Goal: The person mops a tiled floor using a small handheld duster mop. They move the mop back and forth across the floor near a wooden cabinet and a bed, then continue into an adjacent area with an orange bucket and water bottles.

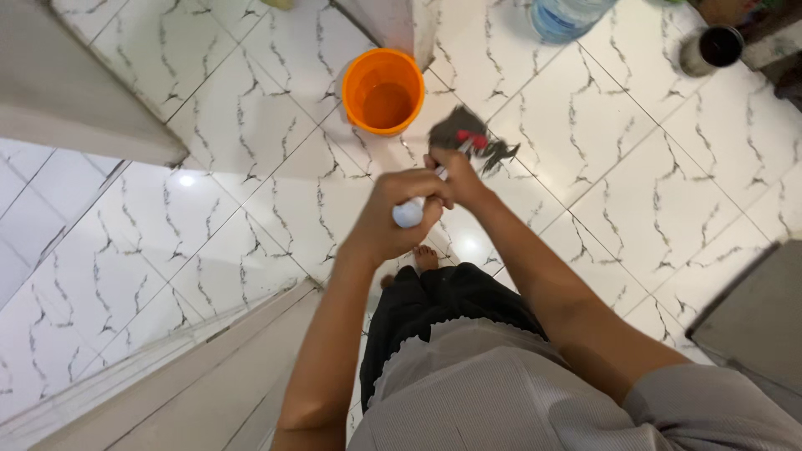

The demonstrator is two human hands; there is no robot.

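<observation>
Seen from above, I stood barefoot on a white marble-patterned tile floor (635, 167), both arms stretched out in front of me over a mop. My left hand (399, 209) was wrapped shut around the pale rounded top end of the mop handle (408, 214), fingers (434, 194) curled tight over it. My right hand (455, 174) sat just beyond the left, touching it, closed on the same handle a little lower down; how firmly it gripped, I could not tell, since the left hand hid part of it. The dark, ragged mop head (472, 134), with a red collar where it met the handle, hung blurred above the tiles just beside an orange bucket (383, 90). The bucket stood upright on the floor against the corner of a pale wall, water showing inside it. Well apart, near the top edge, stood a large clear-blue water bottle (564, 17) and, further right, a dark round container (712, 48). 1 bare foot (425, 257) showed under my black skirt (434, 305).
</observation>
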